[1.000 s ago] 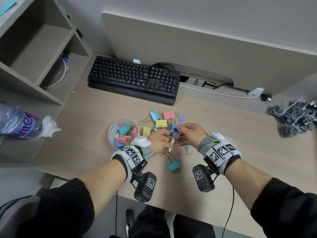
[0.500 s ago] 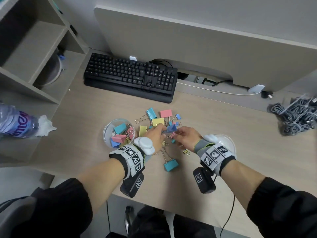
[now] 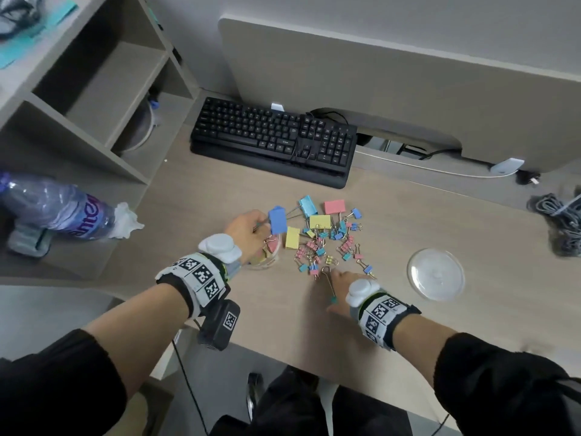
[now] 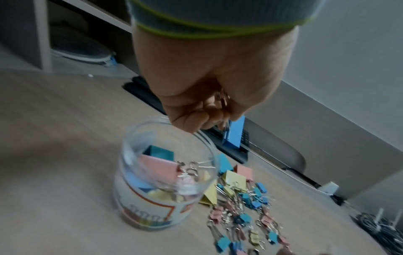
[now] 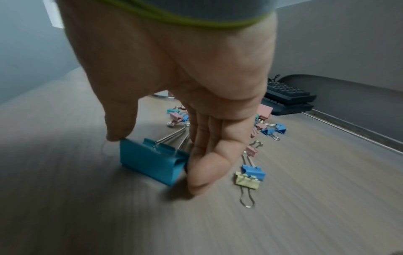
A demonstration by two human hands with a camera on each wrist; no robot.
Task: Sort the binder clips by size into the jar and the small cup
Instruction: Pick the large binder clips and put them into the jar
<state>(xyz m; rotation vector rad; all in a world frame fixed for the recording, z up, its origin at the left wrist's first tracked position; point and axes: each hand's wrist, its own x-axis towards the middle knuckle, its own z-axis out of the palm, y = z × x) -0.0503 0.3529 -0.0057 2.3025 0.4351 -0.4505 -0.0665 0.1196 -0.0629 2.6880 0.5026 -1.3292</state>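
**A:** Starting at the left, why is the left hand (image 4: pixel 209 82) raised over the jar (image 4: pixel 152 207)?

**B:** Its fingers are curled tight round the wire handles of a big blue clip (image 3: pixel 277 219), so the body hangs free. The clip sits just above the jar's far rim, not yet inside. I'd judge it is held by the handles so it can drop straight in among the big clips already there.

**A:** And the heap in the middle?

**B:** The pile of clips (image 3: pixel 327 240) lies on the desk (image 3: pixel 440 221) just right of the jar, a few big ones at the back and many small ones in front, all still unsorted.

**A:** The right hand (image 5: pixel 185 96)?

**B:** Low on the desk, nearer the person than the pile. Thumb and fingertips touch opposite ends of a big teal clip (image 5: pixel 152 160), closing on it, though a firm pinch isn't plain. That one looks jar-bound too.

**A:** The small cup?

**B:** I can't pick it out. Only a clear round lid (image 3: pixel 435 274) lies further right.
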